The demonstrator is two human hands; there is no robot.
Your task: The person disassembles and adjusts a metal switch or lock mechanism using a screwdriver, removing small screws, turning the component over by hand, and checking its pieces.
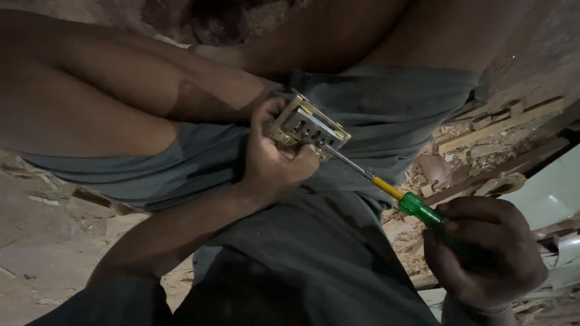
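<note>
**Screwdriver tip at a small metal block, held over the lap**

Dusty floor [42,241] strewn with wood chips and scrap strips [495,130] lies on both sides of a seated person, whose grey shorts [374,115] and bare legs fill most of the view.

The left hand [275,163] sits near the middle of the picture, above the lap. Its fingers are wrapped around a small brass-coloured metal block [308,125], a boxy part with a row of dark holes along the face that looks up at the camera. The thumb presses on the near edge of the block and the other fingers curl behind it, so the grip is closed firmly on it. The block's long side runs from upper left to lower right.

The right hand [486,253] is low at the right edge, closed in a fist around the green see-through handle of a screwdriver [393,190]. The tool's long axis runs on a slant: handle at lower right, then a yellow collar, then the thin steel shaft rising to the upper left. Its tip points at the lower right end of the block and meets it just beside the left thumb. Whether the tip sits in a screw head is too small to tell.

Pale curved sheet material [553,193] shows at the right edge, behind the right hand.
</note>
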